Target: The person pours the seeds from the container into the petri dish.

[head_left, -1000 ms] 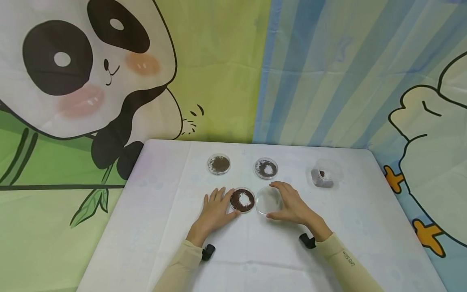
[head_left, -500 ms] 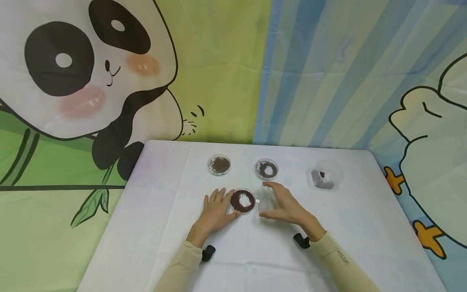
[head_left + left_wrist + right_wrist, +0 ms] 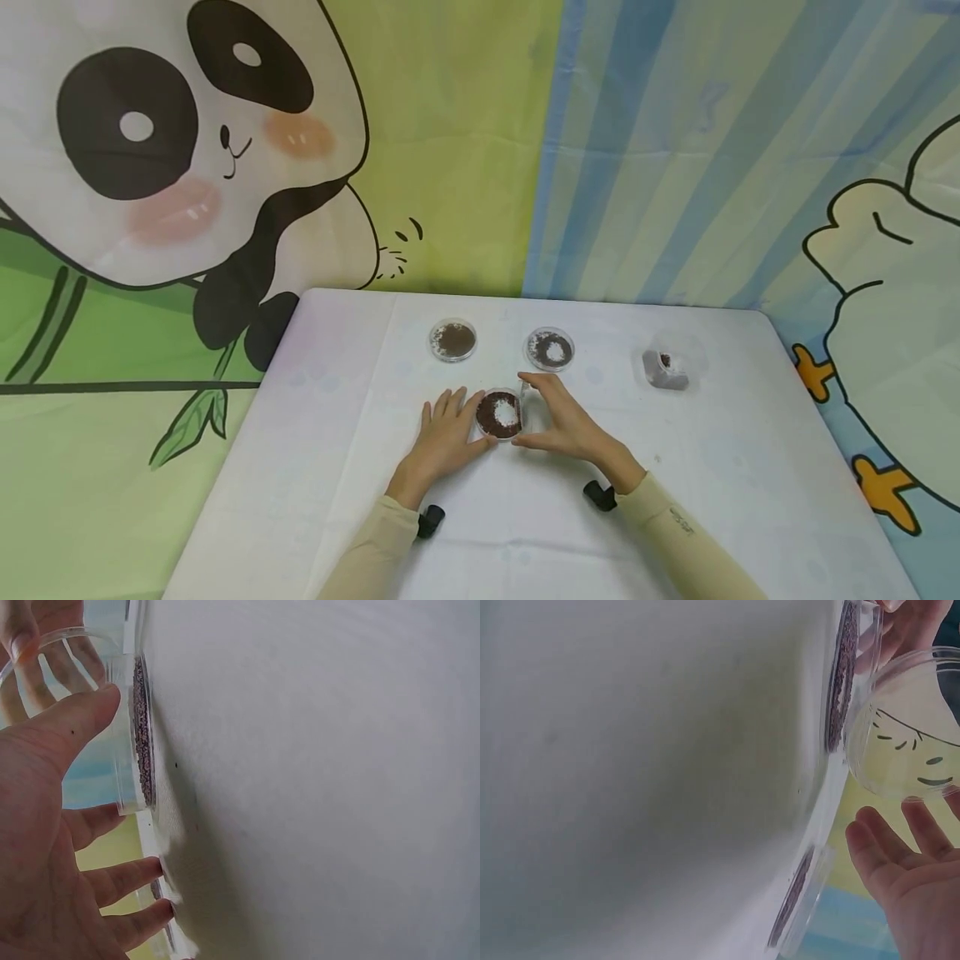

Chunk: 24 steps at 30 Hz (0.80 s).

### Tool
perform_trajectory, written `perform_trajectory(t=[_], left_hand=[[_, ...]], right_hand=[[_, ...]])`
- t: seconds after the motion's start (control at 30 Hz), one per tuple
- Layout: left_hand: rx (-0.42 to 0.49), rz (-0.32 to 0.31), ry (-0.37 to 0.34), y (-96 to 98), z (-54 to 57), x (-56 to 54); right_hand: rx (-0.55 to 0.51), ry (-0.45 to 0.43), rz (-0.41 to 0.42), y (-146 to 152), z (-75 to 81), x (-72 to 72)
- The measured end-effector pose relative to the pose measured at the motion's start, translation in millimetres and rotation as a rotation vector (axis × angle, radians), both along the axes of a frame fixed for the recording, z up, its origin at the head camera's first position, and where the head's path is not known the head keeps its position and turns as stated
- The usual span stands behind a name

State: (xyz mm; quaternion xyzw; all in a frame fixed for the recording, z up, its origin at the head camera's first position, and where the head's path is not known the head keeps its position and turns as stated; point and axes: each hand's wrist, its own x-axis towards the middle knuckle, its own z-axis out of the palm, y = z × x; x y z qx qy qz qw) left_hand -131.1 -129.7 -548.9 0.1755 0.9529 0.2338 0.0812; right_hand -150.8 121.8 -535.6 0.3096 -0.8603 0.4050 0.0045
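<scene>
In the head view, a round clear petri dish (image 3: pixel 491 410) of dark brown granules with a white patch in the middle lies flat on the white table. My left hand (image 3: pixel 442 435) holds it from the left, thumb at the near rim and forefinger at the far rim. My right hand (image 3: pixel 566 423) grips a clear petri dish lid (image 3: pixel 907 742) by its edges. The lid stands steeply tilted at the right rim of the dish, overlapping it in the head view. In the left wrist view, the granules (image 3: pixel 142 735) show as a thin layer through the dish's side.
Farther back stand two more petri dishes, one of brown granules (image 3: pixel 453 340) and one with a white patch (image 3: pixel 550 348). At the back right sits a small grey-and-clear container (image 3: pixel 666 371). A printed cloth backdrop (image 3: pixel 450 167) rises behind the table.
My right hand has moved left with the lid, which has gone from beside the dish to steeply tilted at its right rim. My left hand has stayed on the dish.
</scene>
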Motion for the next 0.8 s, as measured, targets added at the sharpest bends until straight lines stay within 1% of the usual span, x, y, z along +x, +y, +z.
perform_trajectory(t=[0.17, 0.37, 0.47, 0.6, 0.8], left_hand=[[-0.016, -0.004, -0.017, -0.2, 0.8, 0.0], [-0.028, -0.007, -0.002, -1.1, 1.3, -0.4], [-0.041, -0.006, -0.008, -1.3, 1.2, -0.9], [-0.042, -0.006, -0.008, -1.7, 2.0, -1.1], [-0.037, -0.013, -0.005, -2.6, 2.5, -1.0]], right_hand=[[-0.036, -0.012, 0.033, -8, -0.9, -3.0], [-0.043, -0.041, 0.040, -16, -2.5, -5.2], [-0.009, -0.044, 0.025, -18, -2.6, -5.8], [0.065, -0.045, 0.006, -21, -1.8, -6.1], [0.156, -0.028, -0.011, -27, -0.9, -5.5]])
